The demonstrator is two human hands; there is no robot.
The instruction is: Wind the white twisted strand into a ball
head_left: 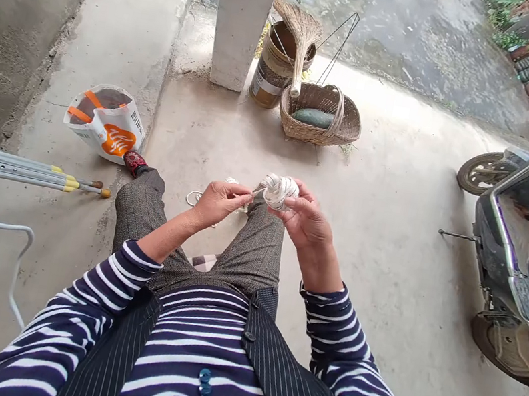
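I sit with my legs stretched out over a concrete floor. My right hand holds a small ball of white cord at chest height. My left hand pinches the loose strand of that cord just left of the ball. A loop of the same white cord lies on the floor beyond my left hand, partly hidden by my knee.
A woven basket, a straw broom and a bucket stand by a white pillar ahead. A white printed bag lies left, metal crutches beside it. A scooter is parked at right.
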